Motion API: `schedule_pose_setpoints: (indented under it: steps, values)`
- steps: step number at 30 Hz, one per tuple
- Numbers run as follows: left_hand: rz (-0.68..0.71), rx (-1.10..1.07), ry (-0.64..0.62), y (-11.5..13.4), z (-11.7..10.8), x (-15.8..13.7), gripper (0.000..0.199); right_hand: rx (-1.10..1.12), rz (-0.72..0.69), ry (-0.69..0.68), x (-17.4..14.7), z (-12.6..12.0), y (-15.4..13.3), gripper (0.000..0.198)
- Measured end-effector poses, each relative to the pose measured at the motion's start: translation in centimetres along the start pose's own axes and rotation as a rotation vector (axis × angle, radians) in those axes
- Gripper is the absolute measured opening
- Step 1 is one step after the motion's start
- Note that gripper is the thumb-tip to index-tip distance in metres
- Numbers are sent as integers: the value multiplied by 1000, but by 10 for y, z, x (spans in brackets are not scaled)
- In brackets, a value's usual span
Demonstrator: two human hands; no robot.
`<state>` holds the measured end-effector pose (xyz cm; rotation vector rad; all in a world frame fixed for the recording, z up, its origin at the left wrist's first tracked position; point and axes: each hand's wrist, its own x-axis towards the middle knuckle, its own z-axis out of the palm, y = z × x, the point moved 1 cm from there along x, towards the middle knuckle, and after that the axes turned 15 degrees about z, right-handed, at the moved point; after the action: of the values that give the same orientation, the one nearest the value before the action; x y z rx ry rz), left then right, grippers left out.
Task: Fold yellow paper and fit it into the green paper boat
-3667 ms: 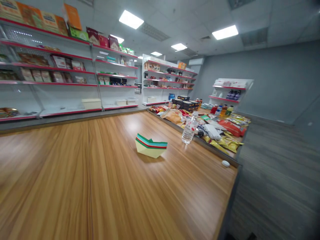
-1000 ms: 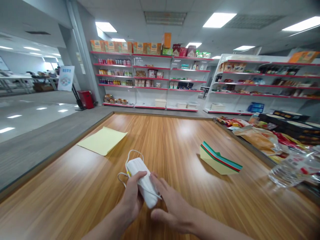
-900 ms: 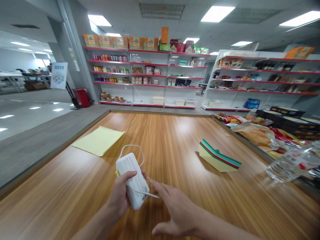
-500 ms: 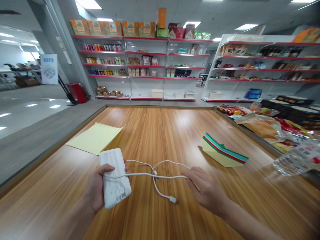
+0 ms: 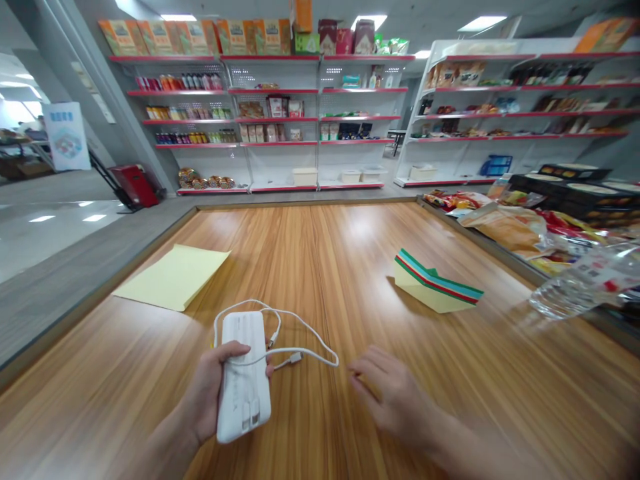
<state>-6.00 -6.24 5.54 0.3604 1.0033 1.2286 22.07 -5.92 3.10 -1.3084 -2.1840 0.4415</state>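
The left hand (image 5: 210, 380) has its fingers wrapped round the white, rectangular plastic power bank (image 5: 244, 383), thumb flat across its face, which is tilted toward the viewer above the wood-grain table (image 5: 320, 260). The thin white charging cable (image 5: 300, 349) has changed most: half a second ago the right hand (image 5: 393, 393) drew it out sideways; now it hangs in slack loops around the far end and right side of the power bank, so the left hand alone controls both. The right hand's fingers are curled loosely, just beside the nearest loop, apparently holding nothing, though blur hides whether the tips meet. The pale yellow paper sheet (image 5: 173, 277) and striped, folded-paper boat (image 5: 431, 292) lie apart, untouched.
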Motion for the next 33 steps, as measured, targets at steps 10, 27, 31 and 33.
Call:
schedule_pose_setpoints:
  steps: [10, 27, 31, 33]
  values:
    - [-70, -53, -104, -13, 3, 0, 45, -48, -17, -78, 23, 46, -34, 42]
    - [110, -289, -56, -8, 10, 5, 36, 491, 149, -188, 68, 75, -44, 14]
    - [218, -344, 23, -5, 5, 10, 37, 1151, 446, -244, 73, 78, -45, 22]
    - [232, -324, 38, -3, 1, 11, 37, 1350, 506, -170, 77, 77, -43, 24]
